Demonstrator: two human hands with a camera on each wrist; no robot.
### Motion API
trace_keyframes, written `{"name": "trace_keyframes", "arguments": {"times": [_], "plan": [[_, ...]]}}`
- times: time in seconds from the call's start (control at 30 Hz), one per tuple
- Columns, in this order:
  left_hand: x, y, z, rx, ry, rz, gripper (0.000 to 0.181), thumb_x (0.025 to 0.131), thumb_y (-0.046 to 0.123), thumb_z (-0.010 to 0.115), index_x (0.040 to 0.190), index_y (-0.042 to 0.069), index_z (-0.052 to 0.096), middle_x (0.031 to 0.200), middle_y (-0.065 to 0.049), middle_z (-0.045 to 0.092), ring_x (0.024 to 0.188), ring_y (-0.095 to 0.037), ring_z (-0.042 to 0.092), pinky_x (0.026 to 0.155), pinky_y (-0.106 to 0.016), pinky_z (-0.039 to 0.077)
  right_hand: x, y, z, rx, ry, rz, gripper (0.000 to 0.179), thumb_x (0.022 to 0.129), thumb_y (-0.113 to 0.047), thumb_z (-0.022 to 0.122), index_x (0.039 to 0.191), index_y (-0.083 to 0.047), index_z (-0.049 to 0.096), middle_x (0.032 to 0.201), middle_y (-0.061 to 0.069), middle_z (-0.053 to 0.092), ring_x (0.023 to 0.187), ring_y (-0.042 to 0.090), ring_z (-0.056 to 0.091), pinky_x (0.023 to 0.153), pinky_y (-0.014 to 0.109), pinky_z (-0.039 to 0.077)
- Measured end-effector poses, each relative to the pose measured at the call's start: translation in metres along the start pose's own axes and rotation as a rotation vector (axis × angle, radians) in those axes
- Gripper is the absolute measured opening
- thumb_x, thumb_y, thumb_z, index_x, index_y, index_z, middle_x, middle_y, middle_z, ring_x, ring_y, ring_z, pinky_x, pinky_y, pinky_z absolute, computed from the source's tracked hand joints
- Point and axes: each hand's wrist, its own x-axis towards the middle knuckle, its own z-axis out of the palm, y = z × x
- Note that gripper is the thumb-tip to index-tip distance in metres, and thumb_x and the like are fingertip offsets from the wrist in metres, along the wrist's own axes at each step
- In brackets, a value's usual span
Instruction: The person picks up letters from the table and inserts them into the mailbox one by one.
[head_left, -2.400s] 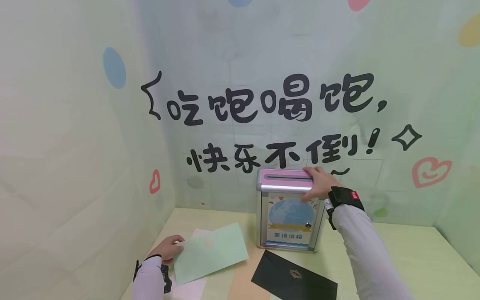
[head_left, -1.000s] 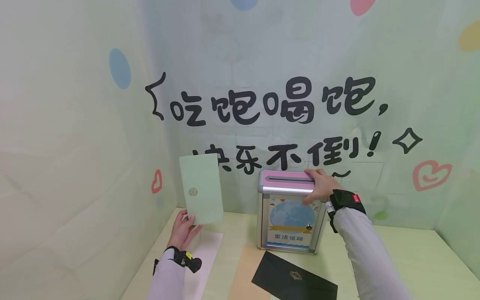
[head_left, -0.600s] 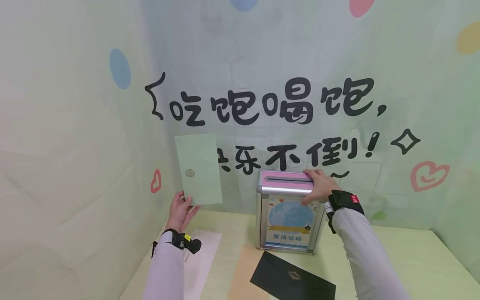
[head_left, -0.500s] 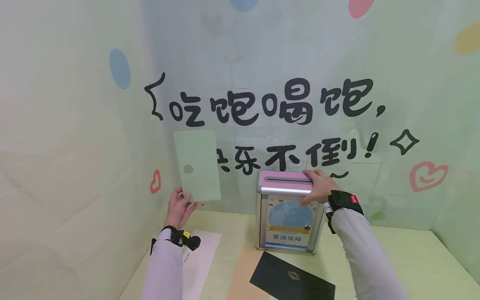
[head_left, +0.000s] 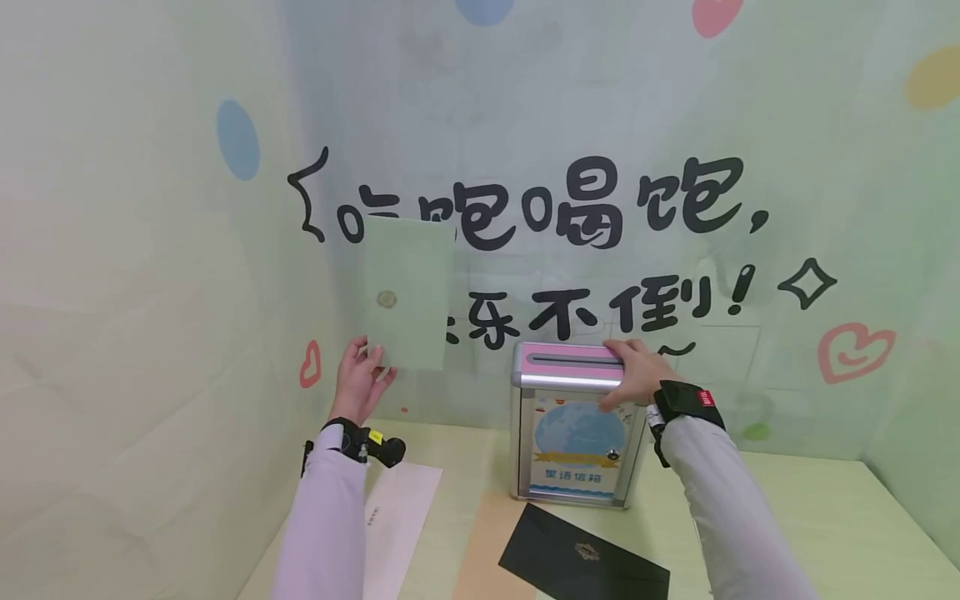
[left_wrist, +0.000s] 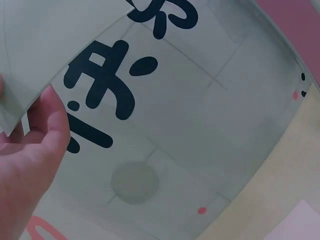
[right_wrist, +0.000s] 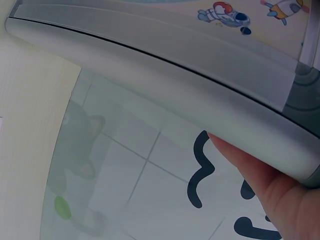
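My left hand (head_left: 362,382) pinches a pale green envelope (head_left: 408,292) by its lower left part and holds it upright above the table, left of the box. A small round seal shows on its face. In the left wrist view the thumb and fingers grip the envelope's (left_wrist: 55,35) lower end. My right hand (head_left: 637,372) grips the top right corner of a silver-framed mailbox (head_left: 577,446), which has a pink top with a long slot. The right wrist view shows the hand (right_wrist: 280,195) against the box's silver side (right_wrist: 165,85); most fingers are hidden there.
On the table (head_left: 787,517) a black envelope (head_left: 585,554) lies in front of the mailbox. To its left are an orange envelope (head_left: 487,542), partly under the black one, and a pale pink envelope (head_left: 405,517). Printed walls (head_left: 465,108) stand behind and at the sides.
The left hand has lifted the green envelope off the pink one, turned it upright and raised it higher, lately drifting slightly right. The right hand stays on the mailbox.
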Motion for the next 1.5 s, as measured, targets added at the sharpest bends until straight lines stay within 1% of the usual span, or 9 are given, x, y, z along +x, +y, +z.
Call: {"name": "trace_keyframes", "arguments": {"times": [0.37, 0.47, 0.6, 0.67, 0.83, 0.93, 1.1, 1.27, 1.5], "plan": [[-0.002, 0.023, 0.025, 0.168, -0.053, 0.11, 0.01, 0.095, 0.014, 0.044, 0.099, 0.023, 0.044, 0.1, 0.0, 0.04, 0.079, -0.012, 0.043, 0.077, -0.03, 0.04, -0.003, 0.002, 0.001, -0.011, 0.017, -0.026, 0.106, 0.051, -0.037, 0.078, 0.14, -0.008, 0.03, 0.132, 0.022, 0.034, 0.1, 0.038, 0.044, 0.077, 0.048, 0.044], [-0.004, 0.028, 0.033, 0.321, -0.086, 0.159, 0.011, 0.095, 0.014, 0.045, 0.105, 0.018, 0.045, 0.112, 0.0, 0.04, 0.08, -0.011, 0.043, 0.073, -0.027, 0.04, -0.005, 0.002, 0.001, -0.011, 0.021, -0.034, 0.105, 0.051, -0.037, 0.078, 0.14, -0.008, 0.03, 0.132, 0.022, 0.035, 0.1, 0.038, 0.044, 0.077, 0.048, 0.044], [-0.005, 0.035, 0.043, 0.584, -0.151, 0.234, 0.022, 0.094, 0.014, 0.048, 0.114, 0.007, 0.045, 0.125, -0.007, 0.04, 0.077, -0.015, 0.041, 0.07, -0.026, 0.04, -0.006, 0.002, 0.001, -0.012, 0.026, -0.034, 0.105, 0.051, -0.037, 0.078, 0.14, -0.008, 0.03, 0.131, 0.022, 0.035, 0.1, 0.038, 0.043, 0.077, 0.048, 0.044], [-0.005, 0.038, 0.048, 0.686, -0.178, 0.272, 0.025, 0.094, 0.015, 0.049, 0.116, 0.005, 0.046, 0.129, -0.01, 0.041, 0.077, -0.018, 0.041, 0.069, -0.028, 0.04, -0.005, 0.003, 0.001, -0.008, 0.028, -0.031, 0.105, 0.051, -0.037, 0.078, 0.139, -0.008, 0.031, 0.131, 0.022, 0.035, 0.1, 0.039, 0.043, 0.077, 0.049, 0.044], [-0.004, 0.044, 0.061, 0.865, -0.221, 0.346, 0.022, 0.093, 0.016, 0.049, 0.113, 0.005, 0.049, 0.133, -0.014, 0.043, 0.095, -0.027, 0.044, 0.075, -0.033, 0.037, -0.005, 0.004, 0.002, -0.002, 0.028, -0.028, 0.104, 0.052, -0.036, 0.079, 0.14, -0.009, 0.03, 0.131, 0.022, 0.034, 0.1, 0.038, 0.043, 0.076, 0.048, 0.044], [-0.003, 0.048, 0.067, 0.943, -0.246, 0.376, 0.02, 0.093, 0.014, 0.049, 0.111, 0.005, 0.05, 0.131, -0.016, 0.046, 0.108, -0.031, 0.044, 0.084, -0.039, 0.038, -0.005, 0.005, 0.003, -0.003, 0.029, -0.032, 0.104, 0.052, -0.036, 0.079, 0.14, -0.01, 0.029, 0.132, 0.021, 0.034, 0.099, 0.037, 0.044, 0.076, 0.047, 0.044], [-0.002, 0.055, 0.076, 1.022, -0.298, 0.435, 0.016, 0.093, 0.014, 0.05, 0.108, 0.007, 0.052, 0.125, -0.016, 0.051, 0.115, -0.031, 0.044, 0.091, -0.046, 0.037, -0.004, 0.005, 0.003, -0.019, 0.034, -0.034, 0.104, 0.052, -0.037, 0.079, 0.14, -0.01, 0.03, 0.133, 0.021, 0.034, 0.099, 0.037, 0.044, 0.074, 0.046, 0.044], [-0.006, 0.06, 0.084, 1.061, -0.302, 0.54, 0.015, 0.092, 0.013, 0.05, 0.106, 0.008, 0.053, 0.119, -0.016, 0.054, 0.111, -0.031, 0.046, 0.091, -0.046, 0.037, -0.002, 0.004, 0.004, -0.023, 0.039, -0.034, 0.104, 0.052, -0.037, 0.079, 0.14, -0.011, 0.03, 0.133, 0.02, 0.034, 0.098, 0.037, 0.044, 0.073, 0.045, 0.045], [-0.004, 0.067, 0.091, 1.132, -0.309, 0.582, 0.017, 0.092, 0.004, 0.048, 0.107, 0.001, 0.054, 0.119, -0.017, 0.053, 0.116, -0.031, 0.043, 0.095, -0.046, 0.035, -0.003, 0.004, 0.006, -0.006, 0.039, -0.022, 0.104, 0.051, -0.037, 0.079, 0.14, -0.011, 0.031, 0.133, 0.02, 0.034, 0.098, 0.037, 0.045, 0.073, 0.046, 0.045]]}}
